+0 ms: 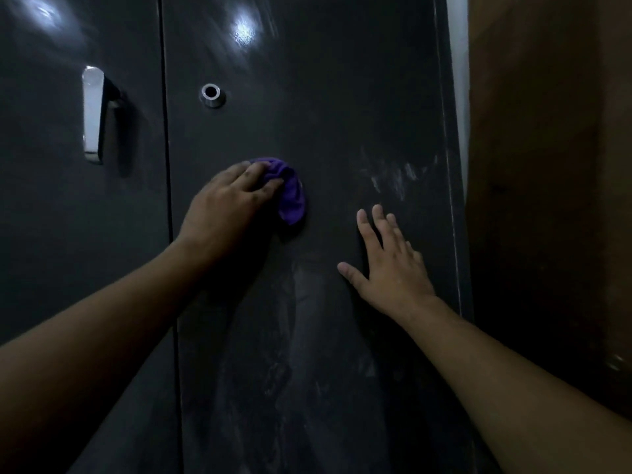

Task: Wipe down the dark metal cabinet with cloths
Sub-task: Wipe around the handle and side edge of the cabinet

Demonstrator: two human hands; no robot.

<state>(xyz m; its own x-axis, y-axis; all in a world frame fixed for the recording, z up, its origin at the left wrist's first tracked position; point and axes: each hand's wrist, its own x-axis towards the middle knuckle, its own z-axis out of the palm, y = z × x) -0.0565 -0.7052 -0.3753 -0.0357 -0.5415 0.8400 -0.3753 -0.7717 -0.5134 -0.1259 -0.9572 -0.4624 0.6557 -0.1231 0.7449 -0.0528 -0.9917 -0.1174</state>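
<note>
The dark metal cabinet [342, 97] fills the view, with two doors split by a vertical seam. A bunched purple cloth [292, 195] lies against the right door at mid height. My left hand [229, 206] presses on the cloth, fingers spread over its left part, so only the right side of the cloth shows. My right hand [386, 265] lies flat on the same door, lower and to the right, fingers straight and pointing up, holding nothing. Pale dust smears [400, 176] mark the door above my right hand, and more streaks [307, 354] run below both hands.
A chrome handle [93, 114] sits on the left door. A round metal lock [212, 95] is on the right door, above the cloth. A brown wooden surface [547, 200] stands right of the cabinet's edge. The scene is dim.
</note>
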